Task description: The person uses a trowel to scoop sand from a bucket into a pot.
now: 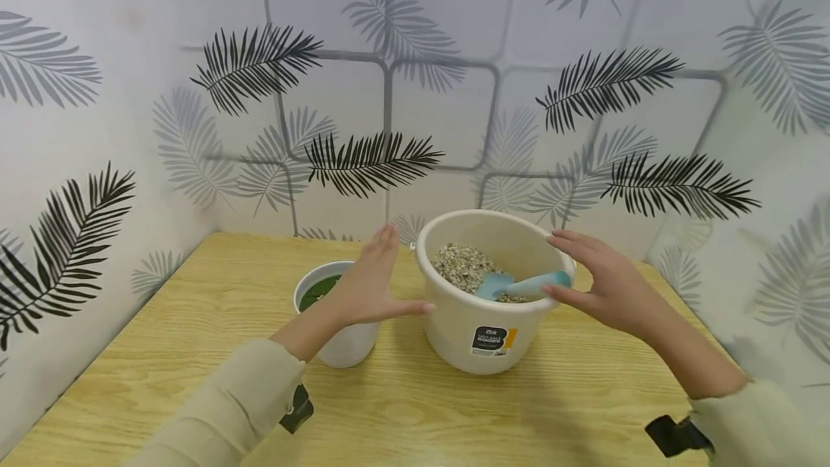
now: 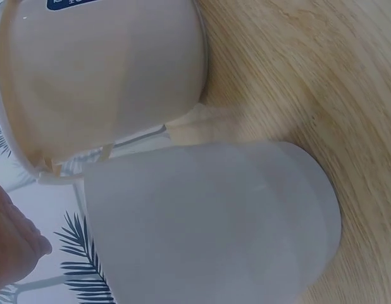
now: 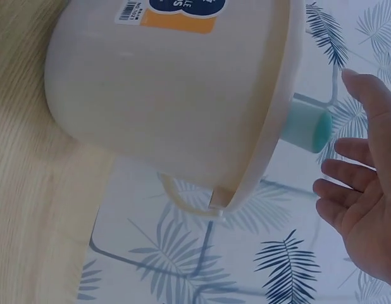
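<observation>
a cream bucket (image 1: 454, 330) of pale granules (image 1: 462, 264) stands upright on a wooden table (image 1: 402, 416); a blue scoop (image 1: 534, 285) leans against its rim. the left hand (image 1: 363, 283) and right hand (image 1: 609, 287) flank it, thumbs spread apart from extended fingers. a white container (image 1: 350, 348) stands beside the bucket, partly behind the left hand.

Pot (image 1: 348, 348) sits left of bucket (image 1: 450, 334), both on table (image 1: 402, 409), wall (image 1: 441, 114) behind, scoop (image 1: 528, 286) and grains (image 1: 462, 265) in bucket, scoop toward right side.
</observation>
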Tool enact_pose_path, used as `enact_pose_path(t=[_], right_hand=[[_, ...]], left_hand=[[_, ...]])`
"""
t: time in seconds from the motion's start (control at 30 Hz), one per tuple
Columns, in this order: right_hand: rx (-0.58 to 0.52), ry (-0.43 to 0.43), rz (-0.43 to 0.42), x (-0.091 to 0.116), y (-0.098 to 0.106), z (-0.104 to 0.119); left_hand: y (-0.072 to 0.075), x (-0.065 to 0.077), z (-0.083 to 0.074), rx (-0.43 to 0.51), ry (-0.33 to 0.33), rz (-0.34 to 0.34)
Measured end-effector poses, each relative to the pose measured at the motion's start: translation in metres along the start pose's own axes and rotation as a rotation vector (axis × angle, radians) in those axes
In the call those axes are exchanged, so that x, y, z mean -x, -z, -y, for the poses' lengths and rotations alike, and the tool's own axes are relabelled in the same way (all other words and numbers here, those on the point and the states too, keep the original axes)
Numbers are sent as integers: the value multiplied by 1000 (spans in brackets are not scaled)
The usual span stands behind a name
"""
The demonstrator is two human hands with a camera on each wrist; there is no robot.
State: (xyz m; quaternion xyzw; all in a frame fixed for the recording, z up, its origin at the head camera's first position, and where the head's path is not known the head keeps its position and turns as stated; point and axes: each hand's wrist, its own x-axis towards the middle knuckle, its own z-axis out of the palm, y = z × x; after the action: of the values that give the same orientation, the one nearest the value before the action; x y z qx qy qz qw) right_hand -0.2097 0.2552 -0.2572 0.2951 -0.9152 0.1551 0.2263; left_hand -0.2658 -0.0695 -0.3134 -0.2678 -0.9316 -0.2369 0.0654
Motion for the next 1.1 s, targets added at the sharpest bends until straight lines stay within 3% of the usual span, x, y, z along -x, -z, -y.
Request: enact_pose_path(t=[0.37, 0.73, 1.1], right_hand=[[31, -44, 245, -25, -4, 13], [14, -55, 433, -46, -14, 13], [60, 18, 631, -63, -21, 16]], left_hand=[[-6, -13, -17, 46, 1, 12], [-10, -24, -24, 21, 14, 44], [-11, -32, -29, 18, 68, 67]])
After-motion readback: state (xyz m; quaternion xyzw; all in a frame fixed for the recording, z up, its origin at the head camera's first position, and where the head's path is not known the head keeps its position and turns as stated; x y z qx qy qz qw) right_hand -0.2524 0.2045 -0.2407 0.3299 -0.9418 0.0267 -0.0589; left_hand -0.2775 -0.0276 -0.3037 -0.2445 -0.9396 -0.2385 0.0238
